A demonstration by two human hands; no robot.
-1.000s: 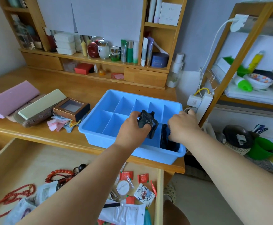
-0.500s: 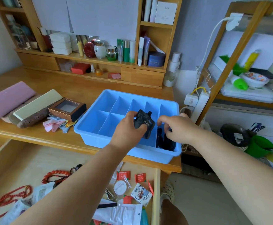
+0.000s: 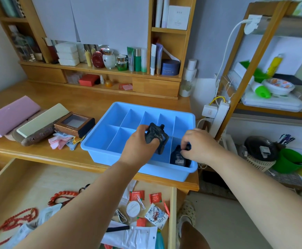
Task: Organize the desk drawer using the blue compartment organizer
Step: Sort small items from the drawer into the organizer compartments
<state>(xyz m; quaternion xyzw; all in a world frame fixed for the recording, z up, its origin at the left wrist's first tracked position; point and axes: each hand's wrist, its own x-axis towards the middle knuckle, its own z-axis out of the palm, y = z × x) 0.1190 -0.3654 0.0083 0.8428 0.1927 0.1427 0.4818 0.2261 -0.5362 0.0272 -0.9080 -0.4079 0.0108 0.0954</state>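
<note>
Blue compartment organizer (image 3: 110, 115) sits on wooden desk (image 3: 92, 101), near its front edge, approx centre of view; left hand (image 3: 139, 146) grips black spouted pouch (image 3: 156, 137) marked DPOR, fingers curled round it, held over organizer's front row; right hand (image 3: 198, 146) at 3 o'clock of left, fingertips pinching top of second black pouch (image 3: 178, 157) standing in front-right compartment; open drawer (image 3: 29, 177) at 6 o'clock below desk w/ red bead strings (image 3: 62, 195), red sachets (image 3: 136, 194), white packets; brown window box (image 3: 74, 124) at 9 o'clock of organizer.
</note>
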